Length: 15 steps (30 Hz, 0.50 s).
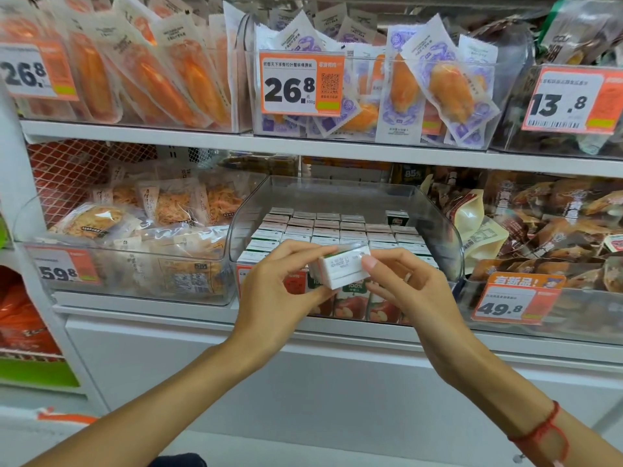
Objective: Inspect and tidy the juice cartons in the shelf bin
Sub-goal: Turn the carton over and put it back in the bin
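While cartons (323,230) fill the bin (438,217) mid-frame, both hands hold one carton (340,268) just before it, left hand (279,284) and right hand (408,288) fingers clamped on its ends, printed top tilted toward the camera, likely for reading the date.

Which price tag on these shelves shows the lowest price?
The 13.8 tag on the top-right bin; the others read 26.8, 49.8 and 59.8.

A small white juice carton (340,268) is tipped on its side, printed top forward — above rows of upright cartons (323,230) in the clear bin (438,224).
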Tool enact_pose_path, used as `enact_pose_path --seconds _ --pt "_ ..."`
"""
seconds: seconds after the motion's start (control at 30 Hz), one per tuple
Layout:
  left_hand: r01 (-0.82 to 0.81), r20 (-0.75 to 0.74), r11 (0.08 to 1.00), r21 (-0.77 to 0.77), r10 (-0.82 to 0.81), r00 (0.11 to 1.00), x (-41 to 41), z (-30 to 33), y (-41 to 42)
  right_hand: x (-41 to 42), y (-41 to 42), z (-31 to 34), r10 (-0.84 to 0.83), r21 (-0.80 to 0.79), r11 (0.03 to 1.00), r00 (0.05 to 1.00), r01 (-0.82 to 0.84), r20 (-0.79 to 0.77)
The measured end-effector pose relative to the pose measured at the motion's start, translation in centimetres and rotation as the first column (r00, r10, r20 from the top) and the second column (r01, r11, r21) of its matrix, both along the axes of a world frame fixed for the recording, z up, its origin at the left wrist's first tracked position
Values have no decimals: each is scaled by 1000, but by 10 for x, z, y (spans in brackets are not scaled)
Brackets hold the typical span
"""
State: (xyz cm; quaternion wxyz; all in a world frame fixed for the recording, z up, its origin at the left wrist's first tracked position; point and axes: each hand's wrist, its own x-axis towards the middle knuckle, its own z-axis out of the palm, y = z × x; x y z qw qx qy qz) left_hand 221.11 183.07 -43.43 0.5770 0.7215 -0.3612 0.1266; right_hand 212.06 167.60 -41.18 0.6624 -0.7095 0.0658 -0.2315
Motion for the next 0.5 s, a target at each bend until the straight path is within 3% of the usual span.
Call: enact_pose_path --seconds 0.13,0.33,0.43,0.5 --pt "-53 130 998 -16 55 990 -6 -1 -3 -2 -2 1 -2 68 998 1000 1 17" --pt "-41 131 998 39 36 991 -4 -1 -5 0 -4 -2 -24 68 997 1000 23 13" --pt "32 32 994 106 -35 999 -3 -1 -7 2 -9 -3 -45 18 999 999 45 -1" --pt "140 -167 989 56 -129 978 -1 0 -8 2 -11 -2 -25 -29 999 1000 24 -8"
